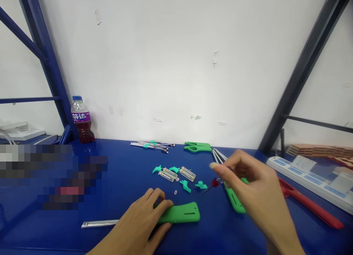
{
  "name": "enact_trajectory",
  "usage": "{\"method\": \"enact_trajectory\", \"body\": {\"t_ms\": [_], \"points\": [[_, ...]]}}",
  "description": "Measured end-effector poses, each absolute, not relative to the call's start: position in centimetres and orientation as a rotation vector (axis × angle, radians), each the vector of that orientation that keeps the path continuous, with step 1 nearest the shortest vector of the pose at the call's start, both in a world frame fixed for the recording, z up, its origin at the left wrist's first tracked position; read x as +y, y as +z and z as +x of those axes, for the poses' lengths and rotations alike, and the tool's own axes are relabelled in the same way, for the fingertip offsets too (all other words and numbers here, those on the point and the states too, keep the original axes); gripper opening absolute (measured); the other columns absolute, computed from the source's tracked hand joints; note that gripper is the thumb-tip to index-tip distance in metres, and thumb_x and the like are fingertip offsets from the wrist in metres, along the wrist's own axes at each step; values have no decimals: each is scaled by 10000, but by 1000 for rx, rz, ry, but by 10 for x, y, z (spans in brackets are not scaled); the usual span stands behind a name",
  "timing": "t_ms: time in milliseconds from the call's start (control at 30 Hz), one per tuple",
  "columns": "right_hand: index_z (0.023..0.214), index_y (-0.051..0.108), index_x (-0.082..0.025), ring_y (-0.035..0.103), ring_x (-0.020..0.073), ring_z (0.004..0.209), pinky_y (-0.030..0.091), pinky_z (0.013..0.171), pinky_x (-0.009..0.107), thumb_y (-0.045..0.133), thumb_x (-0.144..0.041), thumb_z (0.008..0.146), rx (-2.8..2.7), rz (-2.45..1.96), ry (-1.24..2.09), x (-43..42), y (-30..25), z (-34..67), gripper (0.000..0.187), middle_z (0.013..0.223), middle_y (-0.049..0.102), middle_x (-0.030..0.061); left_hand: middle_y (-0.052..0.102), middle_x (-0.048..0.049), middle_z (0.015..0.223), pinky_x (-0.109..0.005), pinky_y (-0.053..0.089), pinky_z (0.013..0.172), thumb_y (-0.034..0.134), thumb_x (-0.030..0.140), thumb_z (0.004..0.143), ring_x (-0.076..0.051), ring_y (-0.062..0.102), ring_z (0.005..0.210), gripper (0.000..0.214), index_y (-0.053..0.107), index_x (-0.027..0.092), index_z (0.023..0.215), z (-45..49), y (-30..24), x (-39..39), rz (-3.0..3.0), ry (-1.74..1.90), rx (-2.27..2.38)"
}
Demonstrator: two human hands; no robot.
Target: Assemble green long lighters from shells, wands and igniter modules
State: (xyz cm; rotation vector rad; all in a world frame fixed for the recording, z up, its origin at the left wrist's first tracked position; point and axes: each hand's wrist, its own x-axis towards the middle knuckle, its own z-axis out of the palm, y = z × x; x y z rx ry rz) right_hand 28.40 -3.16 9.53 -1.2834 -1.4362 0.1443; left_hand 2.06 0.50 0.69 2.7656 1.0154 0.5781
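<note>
My left hand [139,220] is closed around a green utility lighter [184,213] lying on the blue table. The lighter's silver tube [100,223] sticks out to the left, and my palm hides its middle. Raised over the right side, my right hand [252,185] pinches a small screwdriver [216,181] whose thin tip points down and left, apart from the lighter. Just beyond the hands lie loose teal triggers [185,186], clear fuel cartridges [188,173] and tiny pale parts [175,192]. Partly behind my right hand is another green lighter [234,199].
Green handle shells [198,147] and silver tubes with wires [150,146] lie by the wall. A red lighter [311,203] and a white power strip [311,179] are at right. At back left stands a drink bottle [82,120]. Blue frame posts [52,74] flank the table.
</note>
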Motion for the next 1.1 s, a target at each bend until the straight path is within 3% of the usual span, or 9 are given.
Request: {"method": "enact_trajectory", "body": {"t_ms": [133, 267, 333, 400, 500, 633, 800, 900, 1100], "points": [[688, 639, -244, 601, 144, 590, 481, 531, 224, 692, -648, 948, -1346, -1198, 68, -35, 98, 292, 483, 661, 656, -9, 645, -70, 1295, -477, 639, 935, 656, 191, 1024, -300, 680, 1131, 352, 593, 292, 1356, 20, 11, 4, 2768, 543, 1012], [763, 597, -252, 751, 204, 700, 543, 595, 238, 693, -736, 902, -1355, -1009, 385, -33, 93, 297, 512, 631, 696, -6, 621, -89, 1316, -433, 656, 865, 671, 140, 983, -291, 705, 1082, 436, 570, 285, 1382, 21, 4, 5, 2781, 526, 1028], [819, 553, -264, 688, 166, 566, 508, 543, 223, 683, -771, 881, -1337, -921, 522, -32, 90, 297, 527, 541, 585, -66, 607, -86, 1334, -410, 655, 821, 677, 99, 950, -270, 727, 1003, 490, 560, 297, 1383, 22, -3, 6, 2789, 538, 1049], [831, 509, -268, 487, 99, 411, 384, 431, 192, 629, -767, 926, -1307, -917, 606, -29, 89, 294, 522, 516, 456, -111, 603, -74, 1348, -385, 643, 819, 674, 56, 927, -249, 735, 968, 553, 546, 316, 1398, 23, -11, 8, 2809, 572, 1062], [779, 477, -256, 317, 91, 444, 253, 410, 209, 547, -705, 1014, -1380, -1063, 701, -26, 90, 284, 511, 567, 365, -103, 626, -61, 1346, -360, 623, 862, 678, 26, 902, -254, 730, 1018, 636, 525, 341, 1432, 22, -18, 10, 2897, 644, 1013], [800, 630, -250, 514, 149, 689, 385, 617, 260, 598, -544, 1033, -1735, -1383, 689, -25, 91, 266, 376, 732, 574, -42, 677, -45, 1331, -378, 604, 914, 621, 45, 918, -268, 725, 1032, 522, 565, 324, 1355, 15, -14, 13, 3009, 790, 947], [1016, 801, -363, 659, 244, 1014, 423, 830, 312, 780, -462, 908, -1944, -1549, 656, -30, 86, 255, 148, 1009, 780, -38, 718, -42, 1258, -344, 575, 888, 538, 154, 1065, -229, 710, 1003, 186, 606, 282, 1182, 1, 6, 16, 3002, 1168, 883], [928, 824, -337, 680, 233, 909, 421, 786, 305, 813, -430, 886, -2066, -1531, 645, -32, 87, 252, 103, 889, 793, -39, 704, -39, 1304, -359, 534, 986, 610, 168, 1057, -222, 676, 1094, 172, 629, 278, 1188, -3, 17, 14, 3049, 1295, 790], [874, 818, -288, 675, 220, 796, 426, 664, 285, 725, -510, 939, -1935, -1607, 483, -36, 94, 273, 248, 830, 774, -18, 607, -56, 1440, -483, 426, 1161, 524, -37, 966, -282, 529, 1402, 490, 581, 276, 1339, 3, 27, 5, 2857, 1653, 831]]}}
